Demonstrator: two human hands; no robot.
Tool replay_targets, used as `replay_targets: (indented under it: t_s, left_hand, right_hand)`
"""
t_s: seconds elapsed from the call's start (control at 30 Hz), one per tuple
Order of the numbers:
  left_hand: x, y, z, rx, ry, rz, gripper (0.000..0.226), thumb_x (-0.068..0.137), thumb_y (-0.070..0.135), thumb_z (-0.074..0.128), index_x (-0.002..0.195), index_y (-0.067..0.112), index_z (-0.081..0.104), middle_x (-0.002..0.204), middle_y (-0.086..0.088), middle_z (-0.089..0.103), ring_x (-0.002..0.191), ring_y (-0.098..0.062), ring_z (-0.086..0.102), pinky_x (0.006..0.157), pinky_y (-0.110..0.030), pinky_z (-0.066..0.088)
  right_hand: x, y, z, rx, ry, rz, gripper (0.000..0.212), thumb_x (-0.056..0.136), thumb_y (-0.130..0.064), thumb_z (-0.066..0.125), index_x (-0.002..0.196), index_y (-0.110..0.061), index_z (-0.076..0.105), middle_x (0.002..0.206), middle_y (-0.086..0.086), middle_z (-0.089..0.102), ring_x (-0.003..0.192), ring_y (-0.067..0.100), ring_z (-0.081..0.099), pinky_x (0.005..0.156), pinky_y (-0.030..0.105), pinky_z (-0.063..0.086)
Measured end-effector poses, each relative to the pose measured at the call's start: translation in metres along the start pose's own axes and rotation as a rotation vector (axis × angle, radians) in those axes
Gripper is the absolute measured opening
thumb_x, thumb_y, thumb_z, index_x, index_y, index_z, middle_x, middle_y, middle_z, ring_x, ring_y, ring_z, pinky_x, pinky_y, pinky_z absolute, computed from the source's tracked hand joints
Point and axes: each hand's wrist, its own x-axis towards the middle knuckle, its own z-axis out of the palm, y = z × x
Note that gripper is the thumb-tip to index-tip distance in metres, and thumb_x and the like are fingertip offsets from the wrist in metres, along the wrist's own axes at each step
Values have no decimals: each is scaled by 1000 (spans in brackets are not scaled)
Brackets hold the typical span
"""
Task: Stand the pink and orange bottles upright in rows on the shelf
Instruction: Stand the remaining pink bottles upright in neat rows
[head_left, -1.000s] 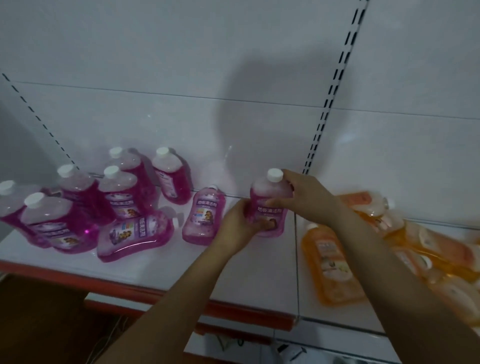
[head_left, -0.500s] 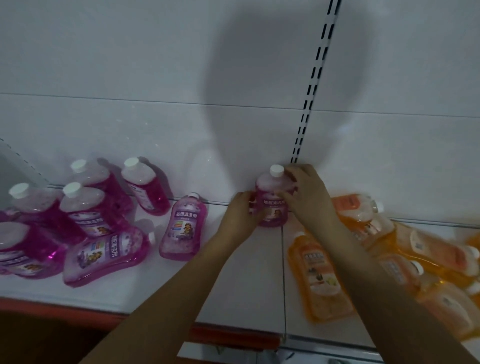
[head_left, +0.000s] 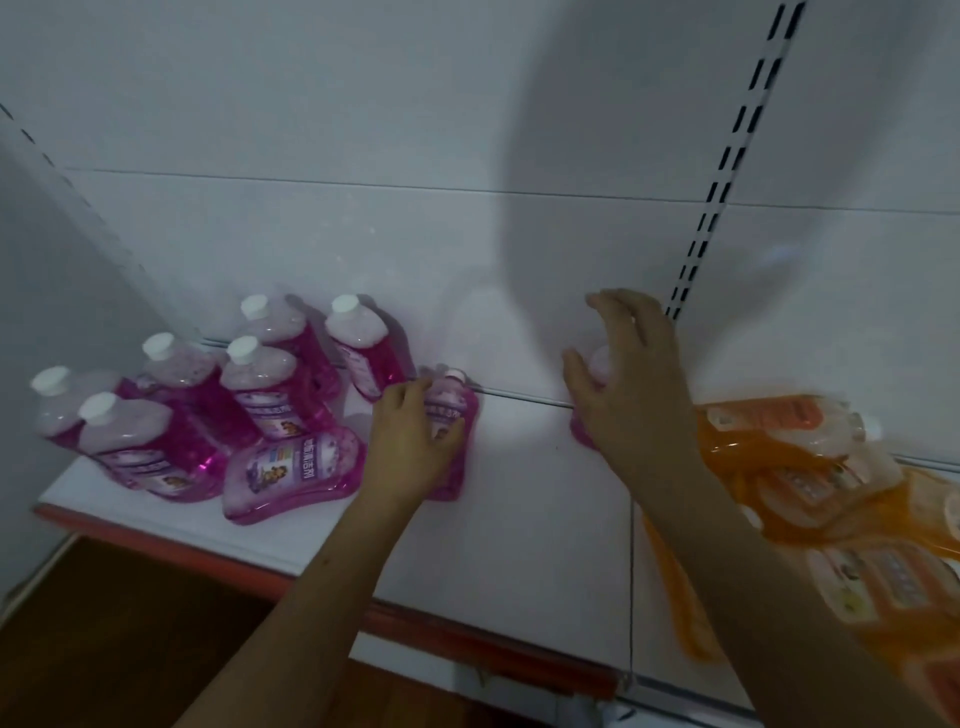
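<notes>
Since the earlier frame, the left hand (head_left: 415, 441) has left the upright pink bottle at the shelf's back and now closes its fingers over a translucent pink plastic bottle lying flat (head_left: 453, 431), cap toward the rear wall; the right hand (head_left: 631, 379) has loosened, fingers spread and open, hovering in front of the upright pink bottle with a pale top (head_left: 597, 366), which it largely hides, so contact cannot be confirmed. Nearest the viewer runs the white shelf with a red front edge (head_left: 519, 545). On its right section lies a heap of translucent orange bottles (head_left: 810, 478), all on their sides and overlapping. Left of the gripped bottle, a second flat pink bottle with a printed label (head_left: 293, 475) lies crosswise. Farther left and back, six upright pink bottles with white caps (head_left: 249, 384) stand in loose rows. Behind everything rises the white back panel with a slotted upright (head_left: 722, 192).
</notes>
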Motion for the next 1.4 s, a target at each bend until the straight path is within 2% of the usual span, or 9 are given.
replay_targets:
  t_s: [0.1,0.33,0.5,0.6,0.77,0.9,1.1,1.23,1.4]
  left_hand:
    - [-11,-11,-3,-5,-40,-61,68,80,39,71,137,12,46,127,-17,51,118,-36,49,98,-44,45]
    - [-38,-2,14,35,-144,-184,112,69,48,77,153,11,15,126,-20,48,119,-40,47,95,-46,47]
    - [-46,-9,16,-88,-90,-178,115,62,54,72,153,9,17,127,-16,48,115,-36,51,90,-47,52]
    - [-52,-12,17,-134,-98,-96,118,66,47,76,157,13,9,132,-11,45,118,-28,50,94,-40,50]
    - [-53,-4,26,-250,-161,5,130,66,37,87,158,18,-4,142,-5,35,126,-20,44,99,-31,46]
    - [-42,2,37,-434,-230,2,136,53,41,93,156,30,4,132,4,52,117,-11,56,96,-30,52]
    - [-20,12,30,-578,-273,-90,62,63,11,91,117,15,61,99,3,73,84,-11,69,69,-13,53]
    - [1,24,28,-597,-227,-74,60,60,6,91,109,20,59,91,12,69,70,7,65,61,-9,49]
    - [29,46,33,-605,-238,-32,64,60,6,91,115,17,60,97,9,70,85,-2,67,64,-10,51]
  right_hand:
    - [-1,-24,29,200,-145,17,41,92,-22,61,130,-12,52,126,2,51,107,10,52,93,22,40]
    - [-11,-28,114,327,-674,481,41,90,-30,64,125,-9,56,122,10,64,110,26,62,85,27,46]
    - [-12,-10,137,626,-600,801,77,67,-50,74,126,-6,54,121,16,65,100,26,69,88,44,58]
    - [-10,-15,119,750,-637,865,39,88,-33,68,120,-11,62,113,11,69,92,23,69,75,35,59]
    - [-3,-1,99,638,-585,678,48,72,-41,79,110,-17,63,107,10,70,91,26,71,75,52,60]
    - [0,5,76,527,-511,532,52,79,-26,79,123,-11,57,114,6,65,98,20,66,82,42,59]
    - [2,7,52,379,-498,269,49,77,-21,80,121,-19,58,111,-2,65,100,15,65,87,26,52]
    - [14,-2,30,360,-461,151,47,79,-19,78,123,-17,59,118,-2,66,103,10,63,94,23,51]
    - [33,-1,-10,179,-265,36,32,89,-20,66,120,-15,63,116,-2,65,102,5,58,92,13,45]
